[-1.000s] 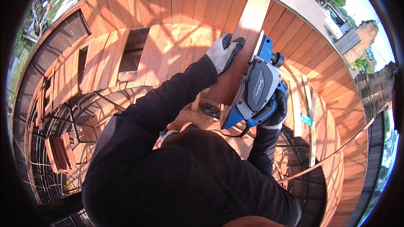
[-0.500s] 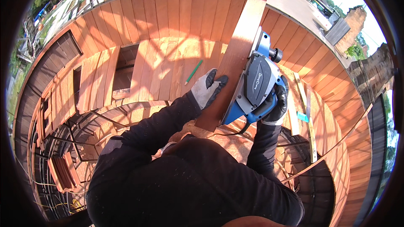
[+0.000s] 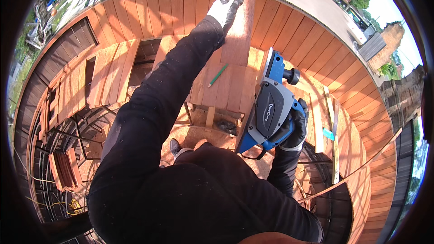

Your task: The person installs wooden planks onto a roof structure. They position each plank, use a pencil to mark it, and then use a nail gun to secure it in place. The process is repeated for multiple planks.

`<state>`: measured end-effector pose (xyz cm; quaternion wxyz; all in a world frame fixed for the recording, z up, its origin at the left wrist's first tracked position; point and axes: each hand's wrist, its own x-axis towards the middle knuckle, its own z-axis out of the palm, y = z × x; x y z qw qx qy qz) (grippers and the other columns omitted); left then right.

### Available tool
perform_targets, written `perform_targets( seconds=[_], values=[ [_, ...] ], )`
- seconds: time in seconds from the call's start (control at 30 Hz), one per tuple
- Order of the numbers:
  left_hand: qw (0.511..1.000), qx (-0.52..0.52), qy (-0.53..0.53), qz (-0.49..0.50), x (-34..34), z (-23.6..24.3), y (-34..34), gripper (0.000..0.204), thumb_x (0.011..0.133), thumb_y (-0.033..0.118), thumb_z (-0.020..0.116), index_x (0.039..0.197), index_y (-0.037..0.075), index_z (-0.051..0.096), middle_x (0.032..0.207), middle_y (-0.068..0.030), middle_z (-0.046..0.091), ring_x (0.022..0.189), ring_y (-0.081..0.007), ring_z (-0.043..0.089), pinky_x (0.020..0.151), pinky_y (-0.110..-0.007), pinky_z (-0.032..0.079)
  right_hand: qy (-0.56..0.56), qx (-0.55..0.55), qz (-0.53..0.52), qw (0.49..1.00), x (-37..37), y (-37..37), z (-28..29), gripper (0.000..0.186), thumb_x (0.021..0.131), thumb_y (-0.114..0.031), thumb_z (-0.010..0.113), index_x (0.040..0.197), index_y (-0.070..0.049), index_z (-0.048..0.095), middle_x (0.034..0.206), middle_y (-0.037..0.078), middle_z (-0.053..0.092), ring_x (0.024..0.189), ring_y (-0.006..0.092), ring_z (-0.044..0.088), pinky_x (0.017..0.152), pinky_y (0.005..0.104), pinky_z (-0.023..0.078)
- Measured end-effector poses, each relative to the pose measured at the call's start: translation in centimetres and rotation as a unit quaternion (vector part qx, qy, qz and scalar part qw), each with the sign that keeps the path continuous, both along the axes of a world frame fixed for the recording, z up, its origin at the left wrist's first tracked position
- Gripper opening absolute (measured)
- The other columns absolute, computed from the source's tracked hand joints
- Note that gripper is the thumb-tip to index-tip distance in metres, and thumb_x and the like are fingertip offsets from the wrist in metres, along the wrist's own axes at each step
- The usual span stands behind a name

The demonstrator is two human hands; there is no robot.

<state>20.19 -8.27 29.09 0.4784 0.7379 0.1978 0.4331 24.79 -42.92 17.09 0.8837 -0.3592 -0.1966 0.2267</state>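
Wooden plank (image 3: 240, 22) under left hand (image 3: 226, 9) fingers, planer (image 3: 271, 108) in right hand (image 3: 296, 129)

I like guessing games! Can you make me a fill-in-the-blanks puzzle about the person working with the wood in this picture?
1. The left hand in a white glove rests on a long reddish wooden ____.
2. The right hand holds a grey and ____ electric planer.
3. A thin ____ pencil lies on the wooden boards below the left arm.

Missing words: plank; blue; green
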Motion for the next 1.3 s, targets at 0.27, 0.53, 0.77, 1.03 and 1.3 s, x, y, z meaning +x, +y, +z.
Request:
perform_targets(
  seconds=[0.27,0.53,0.77,1.03,1.3],
  values=[
    [0.999,0.036,0.015,0.005,0.5,0.8,-2.3,0.055,0.098,0.051,0.047,0.096,-0.003,0.058,0.087,-0.0225,0.063,0.082,-0.0351,0.06,0.08,-0.043,0.048,0.008,-0.01,0.039,0.999,-1.4,0.0,-1.6,0.048,0.092,-0.025,0.061,0.133,-0.005,0.047,0.107,0.012,0.064,0.081,0.0142,0.061,0.067,0.025,0.052],
    [0.995,0.094,0.032,0.004,0.4,-1.4,-4.3,0.035,0.096,0.031,0.057,0.086,-0.002,0.057,0.075,-0.0183,0.058,0.069,-0.0302,0.056,0.067,-0.04,0.047,0.04,0.005,0.024,0.999,-1.1,0.6,-2.1,0.05,0.093,-0.023,0.06,0.137,-0.004,0.045,0.119,0.012,0.06,0.108,0.0211,0.06,0.096,0.0345,0.05],
    [0.992,0.031,-0.089,-0.082,1.7,-6.7,-3.4,0.041,0.094,0.038,0.062,0.096,-0.003,0.058,0.081,-0.0073,0.058,0.071,-0.0162,0.051,0.064,-0.03,0.044,0.04,0.021,0.021,0.999,-0.5,1.6,-1.6,0.047,0.094,-0.019,0.059,0.137,-0.006,0.046,0.11,0.009,0.061,0.094,0.0146,0.059,0.087,0.0309,0.053],
    [0.971,-0.143,-0.042,-0.189,-2.1,-6.4,-8.4,0.038,0.098,0.028,0.058,0.115,-0.006,0.056,0.1,-0.0075,0.064,0.089,-0.0106,0.056,0.077,-0.024,0.046,0.049,0.016,-0.028,0.998,-0.5,2.5,0.4,0.044,0.095,-0.02,0.057,0.136,-0.006,0.047,0.095,0.006,0.058,0.085,0.0128,0.058,0.077,0.0267,0.053],
    [0.984,-0.06,-0.001,-0.167,-3.8,-10.0,-10.3,0.037,0.097,0.028,0.055,0.104,-0.008,0.054,0.08,-0.019,0.06,0.075,-0.0239,0.059,0.069,-0.036,0.048,0.03,0.046,-0.01,0.998,1.5,2.2,0.1,0.048,0.094,-0.022,0.059,0.137,-0.006,0.046,0.093,0.006,0.058,0.074,0.0116,0.057,0.065,0.0224,0.05]
  ],
)
